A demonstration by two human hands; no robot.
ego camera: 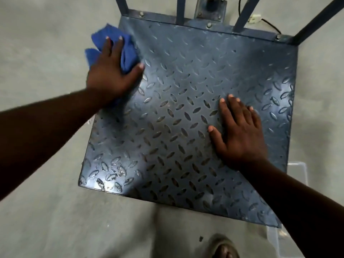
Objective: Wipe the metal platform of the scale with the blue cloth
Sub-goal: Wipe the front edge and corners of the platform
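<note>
Your left hand (111, 75) presses the soft-looking, bunched blue cloth (128, 51) under flat fingers; your right hand (240, 135), fingers splayed, braces the rigid platform (186, 71).

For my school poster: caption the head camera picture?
A left hand presses crumpled blue cloth on blue-grey diamond-plate metal platform; right hand rests flat.

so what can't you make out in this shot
Head view only.
The top edge cuts off the post; no display shows.
The left hand hides part of the cloth.
The right forearm hides the near right corner of the platform; the right hand lies flat on it.
The platform hides most of the clear tub.
</note>
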